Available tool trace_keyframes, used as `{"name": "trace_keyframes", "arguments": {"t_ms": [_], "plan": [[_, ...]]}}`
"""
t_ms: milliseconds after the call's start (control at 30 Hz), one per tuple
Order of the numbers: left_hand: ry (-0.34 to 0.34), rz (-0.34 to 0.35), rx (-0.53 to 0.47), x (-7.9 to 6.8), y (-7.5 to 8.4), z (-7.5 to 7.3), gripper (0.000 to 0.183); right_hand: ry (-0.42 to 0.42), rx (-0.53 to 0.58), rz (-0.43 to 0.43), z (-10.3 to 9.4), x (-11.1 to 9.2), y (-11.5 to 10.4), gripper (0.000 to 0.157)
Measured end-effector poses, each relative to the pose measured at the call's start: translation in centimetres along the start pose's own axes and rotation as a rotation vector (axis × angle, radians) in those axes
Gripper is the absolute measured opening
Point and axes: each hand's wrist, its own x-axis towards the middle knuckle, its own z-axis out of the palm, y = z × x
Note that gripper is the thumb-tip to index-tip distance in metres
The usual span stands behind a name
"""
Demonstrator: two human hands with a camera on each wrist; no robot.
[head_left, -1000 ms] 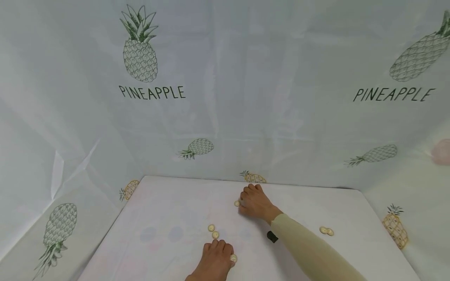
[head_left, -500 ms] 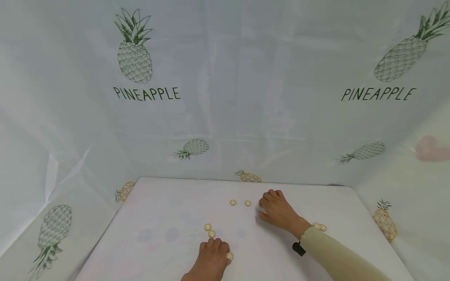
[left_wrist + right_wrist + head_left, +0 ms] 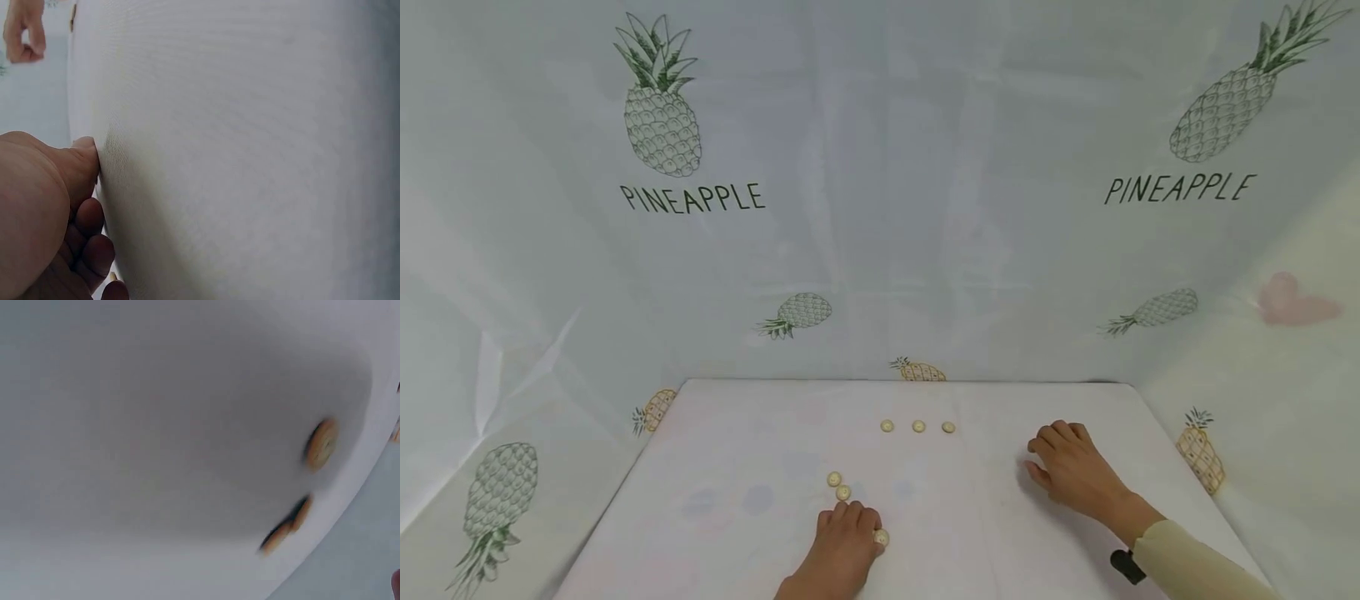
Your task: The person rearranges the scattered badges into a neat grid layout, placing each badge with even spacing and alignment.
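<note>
My left hand rests low on the white tabletop with its fingers curled, pinching a cream round button between thumb and index finger. Just beyond its knuckles lie two more buttons, nearly touching. My right hand hovers over the right side of the table, fingers loosely bent, with nothing visible in it. Three spaced buttons form a row near the back edge. In the right wrist view, one button lies apart from a touching pair. In the left wrist view, the thumb hides the held button.
A pale cloth with pineapple prints hangs around the back and sides of the table. The table's back edge meets this cloth. A dark band piece shows at my right wrist.
My right hand has moved right, away from the back row, where a second and then a third button have come into sight. My left hand stays with its button. The view has shifted slightly.
</note>
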Motion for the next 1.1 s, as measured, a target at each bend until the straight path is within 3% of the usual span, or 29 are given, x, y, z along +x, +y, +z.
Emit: {"name": "trace_keyframes", "arguments": {"t_ms": [100, 233, 433, 633, 867, 1100], "plan": [[-0.007, -0.004, 0.008, 0.0, 0.0, -0.2, 0.029, 0.012, -0.031, 0.003, -1.0, -1.5, 1.4, 0.060], [0.000, 0.004, 0.035, -0.1, 0.1, -0.3, 0.029, -0.021, -0.075, 0.001, -2.1, -3.2, 2.5, 0.068], [0.016, 0.011, 0.052, -0.2, 0.1, -0.4, 0.030, -0.060, -0.067, 0.012, -2.4, -4.7, 2.0, 0.072], [0.026, 0.004, 0.020, -0.4, 0.2, -0.3, 0.029, -0.072, -0.038, -0.010, -1.6, -5.3, 0.7, 0.052], [0.016, -0.002, -0.018, -0.4, 0.4, -0.4, 0.028, -0.059, -0.042, -0.022, -0.9, -5.9, 0.5, 0.060], [0.024, 0.010, -0.011, -0.3, 0.4, -0.3, 0.027, -0.052, 0.005, -0.003, -0.5, -5.8, 0.2, 0.027]]}}
